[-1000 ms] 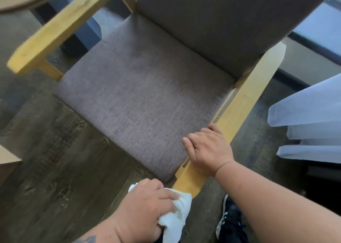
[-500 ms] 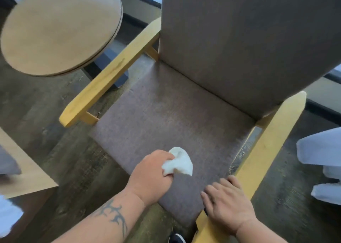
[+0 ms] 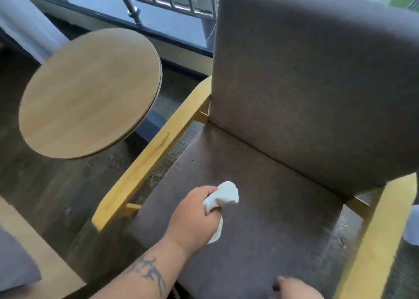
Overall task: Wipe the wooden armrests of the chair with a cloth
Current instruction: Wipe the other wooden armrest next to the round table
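So the left hand (image 3: 195,217) has a crumpled white cloth (image 3: 221,202) bunched up in it, fingers curled tight around the middle, one end poking out the top and a tail hanging below the fist. It's hovering over the front part of the grey-brown fabric seat cushion (image 3: 260,208) of the chair, closer to the left yellow wooden armrest (image 3: 145,162) than the right one, and not touching either. That left armrest has a dark smudgy streak partway along its top. The right yellow wooden armrest (image 3: 381,235) runs down the right edge of the view. The right hand (image 3: 294,287) is barely in view at the bottom, blurry, so I can't tell what its fingers are doing. A round light-wood desk (image 3: 90,94) stands just left of the chair on the dark wood floor (image 3: 45,185).
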